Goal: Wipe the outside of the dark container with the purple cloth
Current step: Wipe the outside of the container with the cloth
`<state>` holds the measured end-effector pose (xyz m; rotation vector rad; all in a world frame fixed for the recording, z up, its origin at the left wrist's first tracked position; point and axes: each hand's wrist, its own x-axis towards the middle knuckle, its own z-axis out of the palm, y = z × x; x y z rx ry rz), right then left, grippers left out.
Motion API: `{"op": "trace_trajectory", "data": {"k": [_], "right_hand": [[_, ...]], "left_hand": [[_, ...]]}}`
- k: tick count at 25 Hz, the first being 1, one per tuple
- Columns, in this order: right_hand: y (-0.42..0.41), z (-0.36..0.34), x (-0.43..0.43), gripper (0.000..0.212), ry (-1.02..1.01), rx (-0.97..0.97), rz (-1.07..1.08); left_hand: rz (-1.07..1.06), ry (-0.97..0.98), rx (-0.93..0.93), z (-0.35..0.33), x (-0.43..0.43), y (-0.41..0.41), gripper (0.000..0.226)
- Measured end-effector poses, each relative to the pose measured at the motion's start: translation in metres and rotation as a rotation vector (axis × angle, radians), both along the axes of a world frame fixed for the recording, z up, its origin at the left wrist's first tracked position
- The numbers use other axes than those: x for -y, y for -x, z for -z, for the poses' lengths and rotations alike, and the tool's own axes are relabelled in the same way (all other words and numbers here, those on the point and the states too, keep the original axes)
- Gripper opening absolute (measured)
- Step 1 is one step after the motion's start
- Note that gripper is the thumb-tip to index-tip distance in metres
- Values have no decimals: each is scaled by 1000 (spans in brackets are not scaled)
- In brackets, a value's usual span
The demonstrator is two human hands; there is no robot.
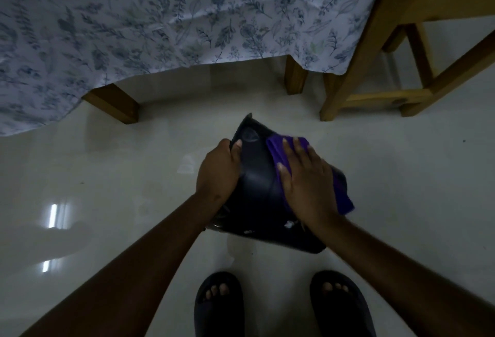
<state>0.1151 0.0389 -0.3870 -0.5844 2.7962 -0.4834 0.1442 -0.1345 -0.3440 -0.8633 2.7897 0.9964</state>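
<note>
A dark container (258, 175) is tilted on its side above the pale floor, its base pointing away from me. My left hand (218, 169) grips its left side, thumb on the dark wall. My right hand (305, 179) lies flat on the purple cloth (277, 150), pressing it against the container's upper right side. One end of the cloth hangs out past my right wrist. The container's opening faces toward me and is partly hidden by my right forearm.
A table draped in a floral cloth (166, 20) stands just beyond, with wooden legs (113, 104) showing. A wooden chair (380, 74) is at the right. My feet in dark sandals (218, 304) stand on the glossy tiled floor (107, 175).
</note>
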Motion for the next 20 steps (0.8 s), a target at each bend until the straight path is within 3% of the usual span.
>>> {"op": "trace_trajectory", "data": {"k": [3,5,9,11,14,16,18,20], "right_hand": [[-53,-5,-7,61,-37,-62,-122],[-33,-3,1,58,5,-70,-178],[35,5,9,55,138,146,65],[6,4,2,59,81,119,92],[-66,-6,-5,62,-38,-7,-99],[-58,-4,-7,61,-10,-29,-151],[-17,1,-5,58,40,-55,-135],[27,6,-5,56,94,7,-47]], "left_hand": [[46,34,-9,3,3,-5,35],[57,3,-41,5,5,-12,33],[34,5,-31,6,5,-14,38],[41,60,13,4,6,-14,41],[63,135,50,5,5,-10,40],[60,-18,33,0,10,-5,32],[57,-335,36,-7,16,-12,22],[90,-398,27,-7,17,-35,23]]}}
